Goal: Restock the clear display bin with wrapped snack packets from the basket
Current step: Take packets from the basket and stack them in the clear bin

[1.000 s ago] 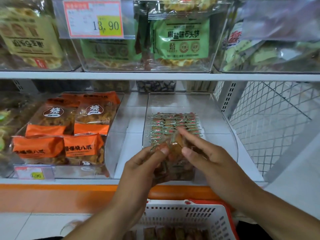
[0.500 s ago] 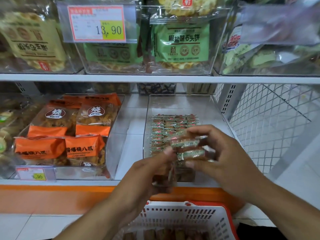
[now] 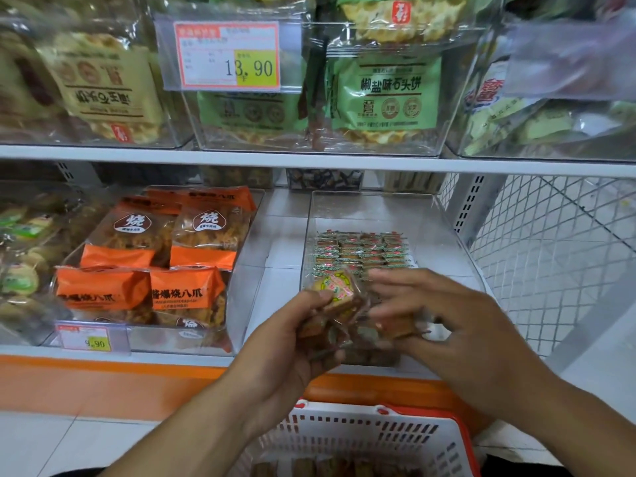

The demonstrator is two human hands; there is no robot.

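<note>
While both hands met in front of the clear bin (image 3: 444, 215), the left hand (image 3: 296, 342) gripped a bunch of small wrapped snack packets (image 3: 335, 294), thumb pressed on the top one w/ its yellow-green label. Right hand (image 3: 444, 325) was blurred just beside the bunch, fingers curled; it seemed to pinch a brown packet (image 3: 395, 327) at its fingertips, though blur made that hard to confirm. Inside the bin, toward its back, neat rows of packets (image 3: 361, 251) lay flat; the front part of its floor was hidden by the hands. Below the bin, a white basket (image 3: 371, 438) w/ red rim held more brown packets (image 3: 330, 468). Left of the bin sat orange snack bags (image 3: 137, 287) in another clear tray, w/ a price tag (image 3: 86, 339) at its front.
</note>
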